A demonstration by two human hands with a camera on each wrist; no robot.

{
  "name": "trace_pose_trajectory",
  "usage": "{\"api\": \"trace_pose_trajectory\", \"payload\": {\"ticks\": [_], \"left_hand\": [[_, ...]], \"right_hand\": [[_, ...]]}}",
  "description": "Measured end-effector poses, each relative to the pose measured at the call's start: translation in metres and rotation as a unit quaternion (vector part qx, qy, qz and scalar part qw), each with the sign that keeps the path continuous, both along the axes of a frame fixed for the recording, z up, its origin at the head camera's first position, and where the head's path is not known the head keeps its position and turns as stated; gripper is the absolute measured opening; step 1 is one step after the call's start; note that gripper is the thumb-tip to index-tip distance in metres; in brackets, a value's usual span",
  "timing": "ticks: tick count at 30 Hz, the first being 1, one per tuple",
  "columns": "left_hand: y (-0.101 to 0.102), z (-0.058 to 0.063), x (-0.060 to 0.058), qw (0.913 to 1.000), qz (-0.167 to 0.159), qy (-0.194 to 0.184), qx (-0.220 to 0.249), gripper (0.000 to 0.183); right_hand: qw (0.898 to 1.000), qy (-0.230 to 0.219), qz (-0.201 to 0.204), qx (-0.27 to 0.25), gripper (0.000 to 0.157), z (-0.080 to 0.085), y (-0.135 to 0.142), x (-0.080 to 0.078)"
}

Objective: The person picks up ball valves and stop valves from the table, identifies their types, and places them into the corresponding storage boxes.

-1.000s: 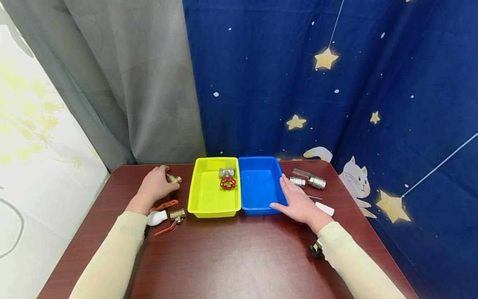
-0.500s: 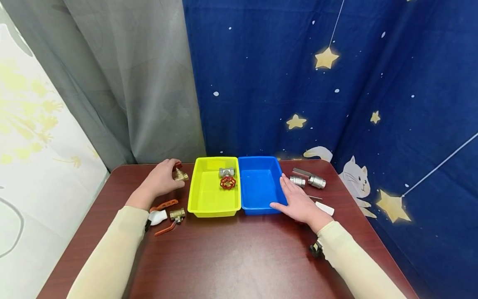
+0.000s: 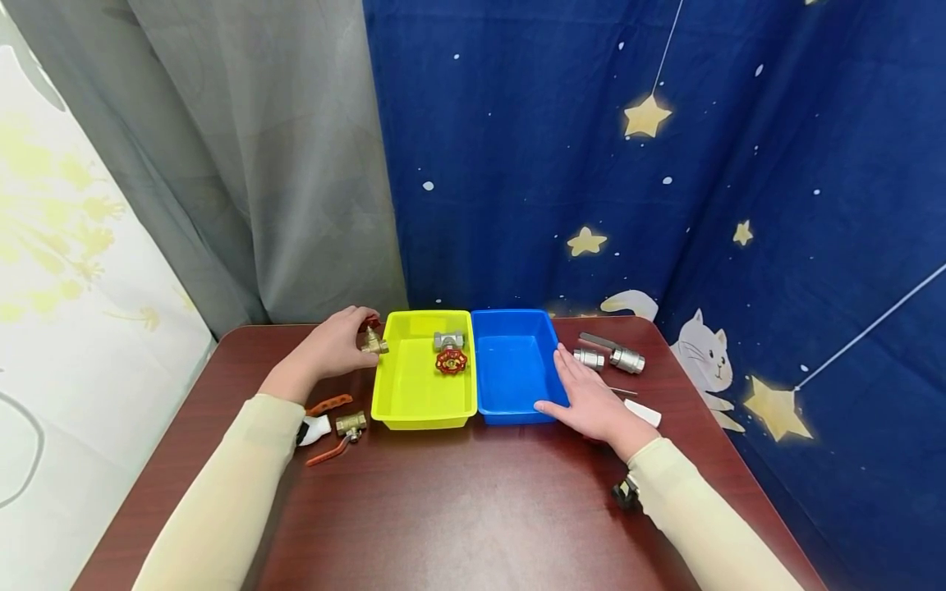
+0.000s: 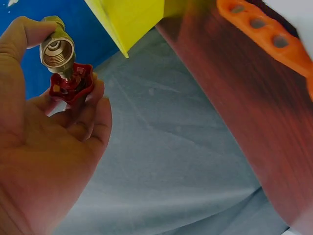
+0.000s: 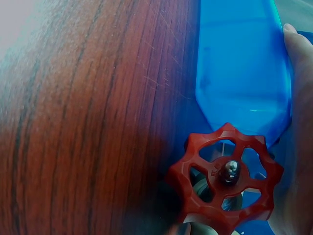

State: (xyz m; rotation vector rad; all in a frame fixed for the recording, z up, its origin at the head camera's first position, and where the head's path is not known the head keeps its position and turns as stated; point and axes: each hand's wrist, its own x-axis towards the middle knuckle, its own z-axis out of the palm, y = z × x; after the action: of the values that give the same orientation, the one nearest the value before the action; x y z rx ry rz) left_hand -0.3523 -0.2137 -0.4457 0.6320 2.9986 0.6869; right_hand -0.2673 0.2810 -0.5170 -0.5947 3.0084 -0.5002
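Observation:
My left hand (image 3: 336,343) pinches a brass gate valve (image 3: 374,341) at the left rim of the yellow tray (image 3: 378,402). In the left wrist view the thumb presses the valve's threaded body (image 4: 57,51), while the fingers curl round its red handwheel (image 4: 72,85). A steel valve with a red handwheel (image 3: 451,361) lies inside the yellow tray. With fingers extended, my right hand (image 3: 591,402) rests at the right rim of the blue tray (image 3: 517,417). Close by it, the right wrist view shows another red handwheel (image 5: 195,147), hidden from the head view.
Near the left forearm lie a brass ball valve (image 3: 351,423) with an orange lever, an orange handle (image 3: 330,404) with holes and a white piece (image 3: 315,428). Beyond the right hand are steel valves (image 3: 626,359) and a white handle (image 3: 643,412). Curtains (image 3: 473,164) hang behind the table.
My left hand has carried the brass gate valve rightward, from the table's left side to the yellow tray's left rim. The right hand has stayed where it was.

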Motion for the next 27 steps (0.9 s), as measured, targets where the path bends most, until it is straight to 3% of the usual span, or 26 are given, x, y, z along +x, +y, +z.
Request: {"api": "trace_pose_trajectory", "payload": {"ticks": [27], "left_hand": [[0.038,0.034,-0.011,0.9976,-0.044,-0.052,-0.008,0.073]], "right_hand": [[1.0,-0.001,-0.002,0.003,0.119,0.0,-0.001,0.0]]}}
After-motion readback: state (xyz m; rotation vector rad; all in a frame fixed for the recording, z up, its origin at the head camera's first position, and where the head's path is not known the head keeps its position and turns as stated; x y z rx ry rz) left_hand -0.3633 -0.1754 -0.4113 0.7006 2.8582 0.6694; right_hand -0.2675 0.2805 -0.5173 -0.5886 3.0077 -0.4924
